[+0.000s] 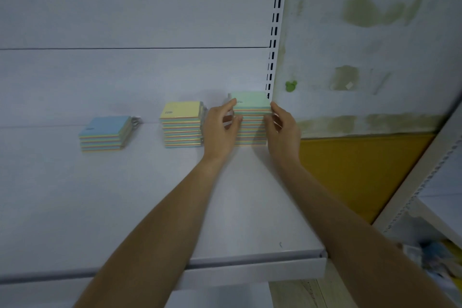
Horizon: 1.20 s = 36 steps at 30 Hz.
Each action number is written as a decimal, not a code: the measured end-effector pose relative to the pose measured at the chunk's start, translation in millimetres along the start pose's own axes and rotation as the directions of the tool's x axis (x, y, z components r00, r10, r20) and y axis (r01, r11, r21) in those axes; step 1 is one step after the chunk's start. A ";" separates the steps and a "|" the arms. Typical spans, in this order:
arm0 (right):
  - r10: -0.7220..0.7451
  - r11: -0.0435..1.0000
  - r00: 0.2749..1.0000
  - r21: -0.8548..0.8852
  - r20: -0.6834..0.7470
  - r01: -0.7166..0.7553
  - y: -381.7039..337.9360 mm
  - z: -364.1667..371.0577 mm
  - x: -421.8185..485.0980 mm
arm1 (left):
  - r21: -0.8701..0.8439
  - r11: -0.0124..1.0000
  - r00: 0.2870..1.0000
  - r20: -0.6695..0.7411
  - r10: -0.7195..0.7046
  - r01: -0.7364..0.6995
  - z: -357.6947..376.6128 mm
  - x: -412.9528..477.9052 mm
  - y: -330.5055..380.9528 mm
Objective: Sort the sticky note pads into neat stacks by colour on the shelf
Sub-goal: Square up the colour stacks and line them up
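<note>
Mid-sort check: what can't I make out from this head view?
All in the head view:
Sides of the green-topped stack: covered by the left hand and right hand, so alignment is unclear.
Print on the yellow-topped stack and blue-topped stack: too small to read.
The metallic object behind the blue-topped stack: mostly hidden by it.
The clutter at lower right: blurred, cut by the frame edge.
</note>
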State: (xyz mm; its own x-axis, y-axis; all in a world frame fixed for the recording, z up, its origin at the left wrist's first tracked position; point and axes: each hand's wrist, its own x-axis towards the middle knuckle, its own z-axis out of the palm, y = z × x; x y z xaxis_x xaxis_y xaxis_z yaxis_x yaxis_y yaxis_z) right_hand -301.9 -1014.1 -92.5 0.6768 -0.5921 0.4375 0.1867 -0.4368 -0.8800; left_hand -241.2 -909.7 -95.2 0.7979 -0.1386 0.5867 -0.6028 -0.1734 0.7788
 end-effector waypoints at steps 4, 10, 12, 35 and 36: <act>0.066 0.998 0.997 0.005 0.048 -0.066 -4.3 -3.7 -4.7 | -0.083 0.983 0.986 0.042 -0.162 0.165 -3.7 -4.1 6.2; 0.110 0.963 0.983 -0.261 0.146 -0.069 3.5 -2.4 -4.4 | 0.161 0.929 0.908 0.208 -0.363 0.334 -8.2 -8.4 4.5; 0.120 0.950 0.979 -0.307 0.167 -0.064 4.7 -1.4 -3.0 | 0.188 0.934 0.905 0.247 -0.346 0.305 -8.7 -8.8 2.3; 0.115 0.952 0.986 -0.297 0.118 -0.075 5.5 -4.1 -4.3 | 0.123 0.936 0.921 0.178 -0.348 0.330 -9.1 -5.1 -1.8; 0.106 0.951 0.987 -0.301 0.121 -0.065 5.7 -4.0 -4.4 | 0.121 0.938 0.923 0.178 -0.341 0.323 -9.3 -5.0 -2.7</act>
State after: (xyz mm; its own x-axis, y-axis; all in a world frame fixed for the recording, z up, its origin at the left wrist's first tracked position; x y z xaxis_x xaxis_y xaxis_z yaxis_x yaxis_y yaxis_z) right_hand -306.7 -1016.7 -98.7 0.7737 -0.5490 0.3162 -0.0808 -0.5805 -0.8102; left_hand -243.5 -899.4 -98.2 0.9409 -0.2424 0.2363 -0.3084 -0.3259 0.8937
